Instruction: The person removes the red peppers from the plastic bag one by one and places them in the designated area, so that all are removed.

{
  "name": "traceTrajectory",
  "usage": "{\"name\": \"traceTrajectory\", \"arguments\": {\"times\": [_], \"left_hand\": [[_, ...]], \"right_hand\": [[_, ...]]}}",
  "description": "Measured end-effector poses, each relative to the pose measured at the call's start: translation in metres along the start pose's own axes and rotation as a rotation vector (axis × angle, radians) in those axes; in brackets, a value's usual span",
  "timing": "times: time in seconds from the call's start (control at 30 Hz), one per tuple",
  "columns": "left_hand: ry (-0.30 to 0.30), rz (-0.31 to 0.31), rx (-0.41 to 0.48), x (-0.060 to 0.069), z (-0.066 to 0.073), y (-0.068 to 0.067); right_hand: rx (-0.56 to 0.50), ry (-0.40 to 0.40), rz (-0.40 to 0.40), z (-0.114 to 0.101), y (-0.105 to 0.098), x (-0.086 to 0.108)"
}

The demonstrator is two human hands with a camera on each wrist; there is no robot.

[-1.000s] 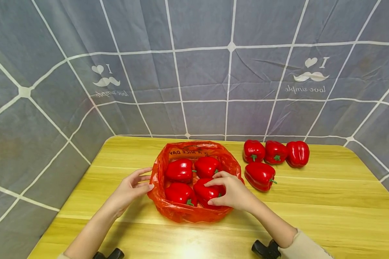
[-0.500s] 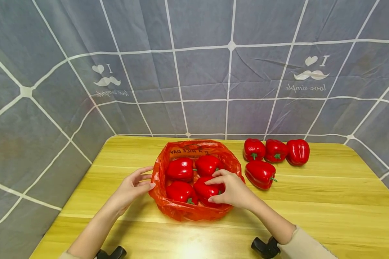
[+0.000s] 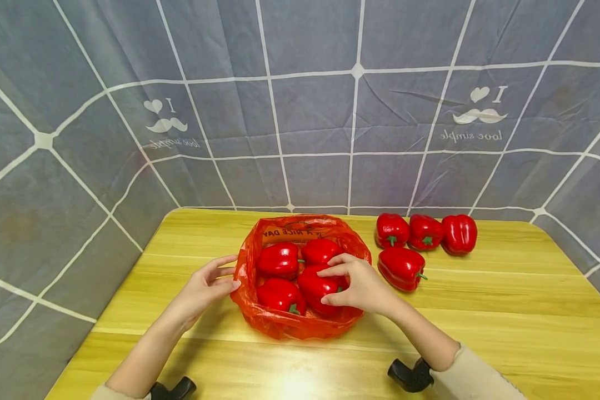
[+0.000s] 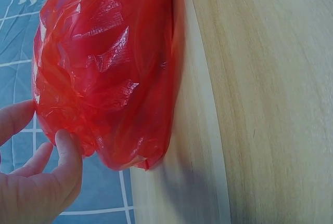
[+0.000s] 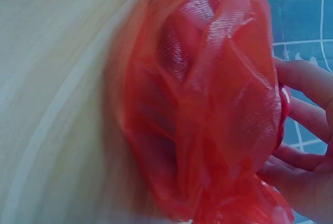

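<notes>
An orange-red plastic bag (image 3: 300, 329) stands on the table with its mouth spread wide, showing several glossy red bell peppers inside. My right hand (image 3: 362, 284) reaches in from the right, its thumb and fingers round the front-right bell pepper (image 3: 314, 286). Part of that pepper is hidden by the hand. On the bag's left side, my left hand (image 3: 205, 289) touches the plastic with fingertips and thumb spread apart. The left wrist view shows the bag's outer wall (image 4: 114, 78) beside these fingers. In the right wrist view, the crumpled plastic (image 5: 208, 94) hides most of the pepper.
Right of the bag lie further red bell peppers: one near the bag (image 3: 401, 269), and a row behind it ending with a pepper (image 3: 459, 234). The wooden table (image 3: 505, 311) ends at a grey checked cloth (image 3: 310, 116). Black straps (image 3: 411, 375) sit at the wrists.
My right hand has shifted slightly up and away, and the bell pepper in its fingers has risen a little with it. The left hand stays at the bag's side.
</notes>
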State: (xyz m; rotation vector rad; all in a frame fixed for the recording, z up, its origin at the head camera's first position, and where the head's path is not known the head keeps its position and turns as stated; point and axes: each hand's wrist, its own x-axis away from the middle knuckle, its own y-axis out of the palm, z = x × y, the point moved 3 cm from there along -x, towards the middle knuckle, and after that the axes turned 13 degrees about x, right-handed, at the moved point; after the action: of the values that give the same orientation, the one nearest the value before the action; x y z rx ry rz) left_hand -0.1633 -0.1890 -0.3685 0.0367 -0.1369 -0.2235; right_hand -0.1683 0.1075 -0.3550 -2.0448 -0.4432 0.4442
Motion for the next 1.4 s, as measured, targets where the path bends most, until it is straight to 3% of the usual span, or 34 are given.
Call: {"name": "traceTrajectory", "arguments": {"times": [0.87, 1.4], "left_hand": [[0.019, -0.011, 0.003, -0.002, 0.000, 0.000], [0.022, -0.009, -0.004, -0.001, -0.001, -0.002]], "right_hand": [[-0.101, 0.026, 0.057, -0.007, -0.035, 0.003], [-0.164, 0.066, 0.122, 0.000, -0.047, 0.010]]}}
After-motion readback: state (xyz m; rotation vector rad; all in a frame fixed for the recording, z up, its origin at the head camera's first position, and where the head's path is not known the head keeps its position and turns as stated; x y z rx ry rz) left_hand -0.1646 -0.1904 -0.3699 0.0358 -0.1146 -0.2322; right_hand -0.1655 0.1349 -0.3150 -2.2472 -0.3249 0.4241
